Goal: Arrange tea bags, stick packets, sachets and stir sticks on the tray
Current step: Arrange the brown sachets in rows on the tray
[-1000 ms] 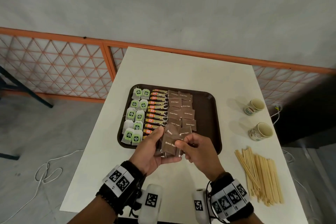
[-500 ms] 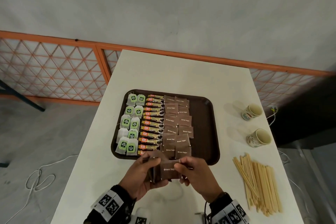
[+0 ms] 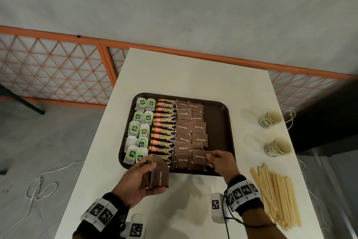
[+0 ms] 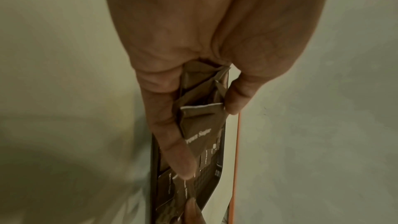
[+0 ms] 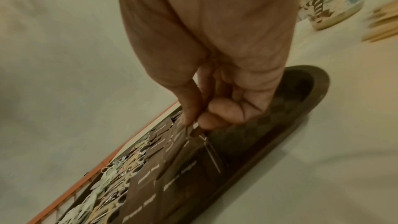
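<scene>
Now we see our left hand [image 3: 139, 178] gripping a small stack of flat brown paper sachets [image 3: 159, 175] | right hand [image 3: 221, 163] pinching one sachet [image 3: 200, 157] over the dark rounded tray [image 3: 219, 122] | tray holds tea bags [image 3: 138, 130], glossy stick packets [image 3: 163, 132], laid sachets [image 3: 190, 126] | slim wooden stir sticks [image 3: 277, 194] on the white table [image 3: 193, 72].

The flat brown paper sachets [image 3: 183, 113] lying on the dark brown plastic tray [image 3: 219, 122] read "Brown Sugar" in white. The orange-and-black stick packets [image 3: 163, 128] read "Great Taste" and "GRANULES". Print on the tea bags' green tags [image 3: 134, 128] is too small to read.
</scene>
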Demonstrator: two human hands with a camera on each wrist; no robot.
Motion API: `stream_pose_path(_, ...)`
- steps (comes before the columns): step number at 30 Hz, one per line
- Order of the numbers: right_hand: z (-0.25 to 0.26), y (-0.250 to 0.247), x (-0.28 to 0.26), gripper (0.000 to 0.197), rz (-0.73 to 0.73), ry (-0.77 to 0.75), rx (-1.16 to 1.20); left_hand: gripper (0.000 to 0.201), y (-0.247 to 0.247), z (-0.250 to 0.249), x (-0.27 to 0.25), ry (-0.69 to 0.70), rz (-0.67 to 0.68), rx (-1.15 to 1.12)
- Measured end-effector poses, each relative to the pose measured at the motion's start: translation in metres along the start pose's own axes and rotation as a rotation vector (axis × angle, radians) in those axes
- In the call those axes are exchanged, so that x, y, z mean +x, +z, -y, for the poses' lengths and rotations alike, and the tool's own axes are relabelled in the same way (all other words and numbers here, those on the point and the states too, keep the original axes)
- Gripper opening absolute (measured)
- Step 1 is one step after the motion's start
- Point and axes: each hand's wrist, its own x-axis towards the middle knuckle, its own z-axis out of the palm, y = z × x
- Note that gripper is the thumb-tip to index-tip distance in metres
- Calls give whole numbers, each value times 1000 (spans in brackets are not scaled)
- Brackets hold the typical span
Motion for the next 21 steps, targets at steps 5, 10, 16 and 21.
stream_pose_path(5,12,7,6,15,-19,-33,-56,28,11,-2,2,18,12,-8)
stream_pose_path(10,28,0,-16,11,-137,-131,-179,29,18,-6,3,9,60,-21)
stream_pose_path(16,47,22,-75,20,178,-332,-124,26,37,-1,8,1,52,52)
stream_pose_path(21,46,30,-81,8,127,-306,-42,23,48,3,11,-25,57,84)
